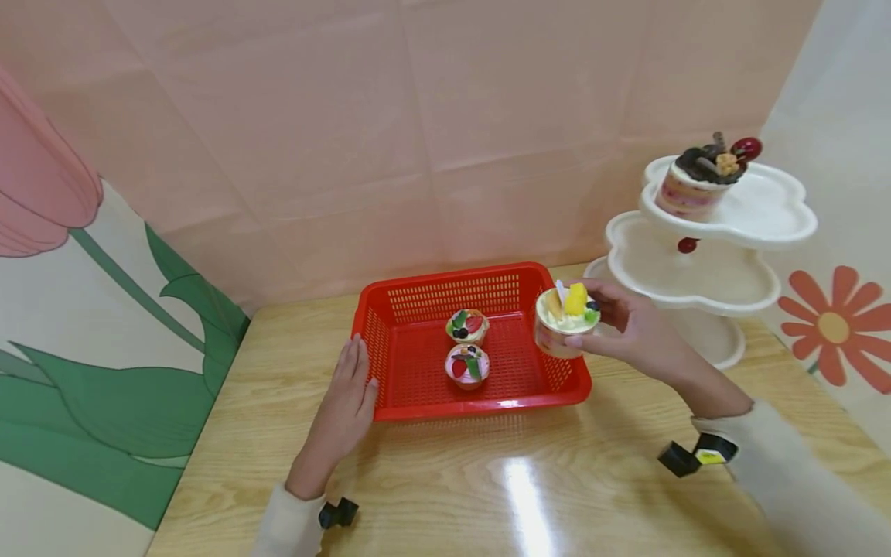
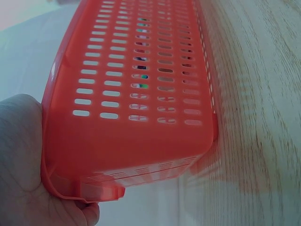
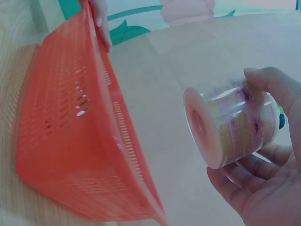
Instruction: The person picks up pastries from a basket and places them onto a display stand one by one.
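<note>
One dessert cup (image 1: 564, 321) near upright, pinched between thumb and fingers of our right hand (image 1: 636, 331), above right end of red basket (image 1: 480, 409); tiered stand (image 1: 696, 282) right of hand. Our left hand (image 1: 344, 398), fingers straight, touches left rim.

Two cupcakes (image 1: 467, 370) lie in the basket (image 1: 418, 371), left of the stand (image 1: 720, 277)
</note>
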Demonstrator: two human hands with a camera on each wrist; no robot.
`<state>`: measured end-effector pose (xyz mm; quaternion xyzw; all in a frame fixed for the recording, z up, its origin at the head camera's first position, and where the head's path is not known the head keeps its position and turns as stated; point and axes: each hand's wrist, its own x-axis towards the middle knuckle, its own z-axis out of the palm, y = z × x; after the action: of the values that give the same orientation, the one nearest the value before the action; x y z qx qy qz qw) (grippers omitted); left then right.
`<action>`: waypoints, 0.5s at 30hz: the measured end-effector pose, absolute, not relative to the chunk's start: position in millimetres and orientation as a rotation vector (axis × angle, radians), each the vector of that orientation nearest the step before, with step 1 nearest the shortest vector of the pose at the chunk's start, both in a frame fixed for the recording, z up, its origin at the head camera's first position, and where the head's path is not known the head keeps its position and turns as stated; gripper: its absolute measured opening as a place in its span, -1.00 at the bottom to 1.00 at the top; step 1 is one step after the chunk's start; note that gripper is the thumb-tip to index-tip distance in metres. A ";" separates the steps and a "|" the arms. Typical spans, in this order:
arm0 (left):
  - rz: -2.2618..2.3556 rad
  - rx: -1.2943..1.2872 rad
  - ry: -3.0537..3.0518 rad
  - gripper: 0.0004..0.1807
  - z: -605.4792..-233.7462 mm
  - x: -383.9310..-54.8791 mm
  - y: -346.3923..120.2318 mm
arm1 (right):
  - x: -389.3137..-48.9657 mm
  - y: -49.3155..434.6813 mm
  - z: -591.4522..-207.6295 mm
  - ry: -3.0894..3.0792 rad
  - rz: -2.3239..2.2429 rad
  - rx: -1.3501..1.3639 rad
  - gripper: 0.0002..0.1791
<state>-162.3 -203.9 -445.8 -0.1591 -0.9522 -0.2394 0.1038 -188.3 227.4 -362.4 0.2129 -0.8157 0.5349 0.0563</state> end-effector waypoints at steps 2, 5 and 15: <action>-0.708 -0.465 -2.809 -0.32 -445.6 -161.8 -203.9 | -186.9 229.7 -358.0 -2.443 1.614 0.638 -0.31; -0.701 -0.463 -2.810 -0.32 -445.4 -161.2 -204.3 | -183.6 234.2 -350.7 -2.414 1.616 0.602 -0.32; -0.696 -0.464 -2.823 -0.32 -445.3 -161.5 -204.6 | -174.7 253.8 -335.4 -2.394 1.515 0.413 -0.28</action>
<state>-161.5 -204.6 -445.3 -0.1569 -0.9541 -0.2352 0.0983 -174.7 253.8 -335.4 0.1429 -0.8281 0.5240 0.1391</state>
